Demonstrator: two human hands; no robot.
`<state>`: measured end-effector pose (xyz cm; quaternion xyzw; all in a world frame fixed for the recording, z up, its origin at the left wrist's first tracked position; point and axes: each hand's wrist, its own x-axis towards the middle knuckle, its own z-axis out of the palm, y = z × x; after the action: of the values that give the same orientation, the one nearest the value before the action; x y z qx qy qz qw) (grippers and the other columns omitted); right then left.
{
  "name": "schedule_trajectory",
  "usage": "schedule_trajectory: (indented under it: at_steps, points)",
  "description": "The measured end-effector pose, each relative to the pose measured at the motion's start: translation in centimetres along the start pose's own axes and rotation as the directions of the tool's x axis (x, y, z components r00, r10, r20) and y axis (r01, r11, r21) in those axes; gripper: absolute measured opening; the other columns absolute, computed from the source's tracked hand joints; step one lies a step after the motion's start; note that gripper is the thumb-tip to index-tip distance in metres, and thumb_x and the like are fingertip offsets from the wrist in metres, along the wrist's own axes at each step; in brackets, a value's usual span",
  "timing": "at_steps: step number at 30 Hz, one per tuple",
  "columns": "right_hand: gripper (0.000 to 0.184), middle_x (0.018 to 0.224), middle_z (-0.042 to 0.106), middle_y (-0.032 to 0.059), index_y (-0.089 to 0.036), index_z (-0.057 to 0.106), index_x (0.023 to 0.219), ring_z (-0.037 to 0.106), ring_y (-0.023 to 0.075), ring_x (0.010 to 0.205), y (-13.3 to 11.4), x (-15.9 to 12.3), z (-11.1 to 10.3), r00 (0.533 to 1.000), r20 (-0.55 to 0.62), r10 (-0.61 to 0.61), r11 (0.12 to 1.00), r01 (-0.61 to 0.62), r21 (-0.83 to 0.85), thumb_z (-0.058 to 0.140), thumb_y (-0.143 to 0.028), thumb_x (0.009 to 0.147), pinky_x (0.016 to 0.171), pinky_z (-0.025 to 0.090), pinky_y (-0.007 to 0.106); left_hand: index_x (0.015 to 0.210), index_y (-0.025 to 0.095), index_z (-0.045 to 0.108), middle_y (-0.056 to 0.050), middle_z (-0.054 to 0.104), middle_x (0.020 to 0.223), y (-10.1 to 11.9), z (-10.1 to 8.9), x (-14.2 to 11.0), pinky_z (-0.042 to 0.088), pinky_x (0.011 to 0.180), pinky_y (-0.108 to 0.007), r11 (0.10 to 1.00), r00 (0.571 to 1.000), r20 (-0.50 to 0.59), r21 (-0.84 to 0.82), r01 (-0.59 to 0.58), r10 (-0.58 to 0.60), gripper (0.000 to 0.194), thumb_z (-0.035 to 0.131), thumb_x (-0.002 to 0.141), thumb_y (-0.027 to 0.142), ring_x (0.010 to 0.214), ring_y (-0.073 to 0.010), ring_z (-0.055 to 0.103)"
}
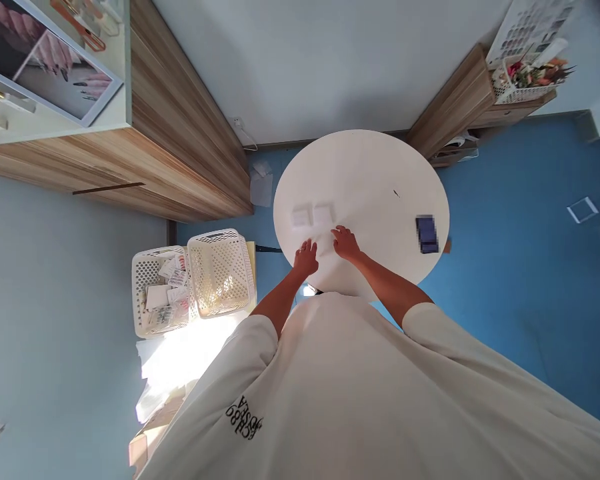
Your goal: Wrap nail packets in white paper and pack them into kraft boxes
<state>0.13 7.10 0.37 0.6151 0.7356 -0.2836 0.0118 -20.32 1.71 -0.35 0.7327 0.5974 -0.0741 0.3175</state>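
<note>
The left hand (305, 259) and the right hand (347, 243) are both open, fingers spread, and lie close together on a round white counter (380, 167), just inside its near edge. Just ahead of them are two pale flat squares (303, 217), side by side and so close to the counter's white that their detail is hard to make out. Well apart, near the right rim, lies one blurred dark blue object (427, 234). Off the counter's left edge, two white plastic baskets (220, 273) stand together, one holding papers (169, 287). Blue floor (505, 200) surrounds the counter.
</note>
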Motion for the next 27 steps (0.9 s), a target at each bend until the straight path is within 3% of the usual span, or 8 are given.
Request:
schedule_trajectory:
  at_steps: [4,9,14,18,22,27]
  points:
    - [0.053,0.165,0.043,0.0144,-0.020,0.053,0.155,0.046,0.0317,0.143,2.3,-5.1,-0.2,0.996,0.062,0.065,0.997,-0.063,-0.038,0.042,-0.019,0.103,0.114,0.043,0.047,0.168,0.016,0.028,-0.019,0.022,0.178,1.4,0.5,-1.0,0.032,0.126,-0.053,0.999,0.998,0.035,0.023,0.044,-0.045,0.084,0.053,0.089,0.014,0.165,-0.0351,0.020]
    - [0.050,0.162,0.046,0.0142,-0.021,0.057,0.151,0.047,0.0313,0.143,5.0,-10.3,-0.8,0.995,0.056,0.087,0.994,-0.082,-0.075,0.044,-0.020,0.103,0.113,0.044,0.045,0.167,0.020,0.029,-0.017,0.027,0.176,4.3,1.9,-3.7,0.032,0.126,-0.049,0.997,0.993,0.096,0.040,0.072,-0.075,0.075,0.049,0.095,0.017,0.162,-0.0328,0.027]
    - [0.047,0.159,0.050,0.0138,-0.020,0.061,0.146,0.051,0.0306,0.139,6.9,-14.6,-1.0,0.999,0.042,0.025,0.997,-0.022,-0.070,0.044,-0.019,0.103,0.110,0.047,0.043,0.164,0.023,0.033,-0.016,0.042,0.169,7.2,4.6,-7.4,0.039,0.121,-0.049,0.995,0.987,0.131,0.035,0.092,-0.096,0.070,0.050,0.096,0.019,0.150,-0.0319,0.047]
    - [0.044,0.156,0.054,0.0144,-0.019,0.063,0.144,0.054,0.0307,0.135,7.9,-18.3,-0.2,0.997,0.036,-0.065,0.996,0.067,-0.058,0.046,-0.020,0.103,0.109,0.047,0.042,0.161,0.023,0.037,-0.017,0.048,0.164,9.6,7.5,-11.5,0.042,0.118,-0.047,0.996,0.981,0.172,0.036,0.085,-0.090,0.066,0.052,0.097,0.023,0.146,-0.0327,0.052]
    - [0.043,0.154,0.055,0.0141,-0.019,0.064,0.142,0.055,0.0307,0.134,8.3,-22.2,1.3,0.990,0.029,-0.141,0.989,0.142,-0.046,0.048,-0.020,0.102,0.107,0.048,0.041,0.158,0.021,0.041,-0.018,0.052,0.159,11.9,10.2,-16.1,0.040,0.119,-0.048,0.995,0.991,0.090,0.043,0.095,-0.099,0.062,0.052,0.097,0.022,0.147,-0.0332,0.050]
    - [0.041,0.151,0.057,0.0132,-0.021,0.066,0.140,0.056,0.0299,0.134,7.4,-26.6,3.4,0.980,0.043,-0.193,0.981,0.194,-0.029,0.051,-0.020,0.103,0.106,0.049,0.039,0.158,0.023,0.042,-0.016,0.050,0.161,14.1,12.1,-21.8,0.038,0.121,-0.048,0.992,0.993,-0.016,0.045,0.114,-0.113,0.061,0.052,0.098,0.021,0.150,-0.0324,0.046]
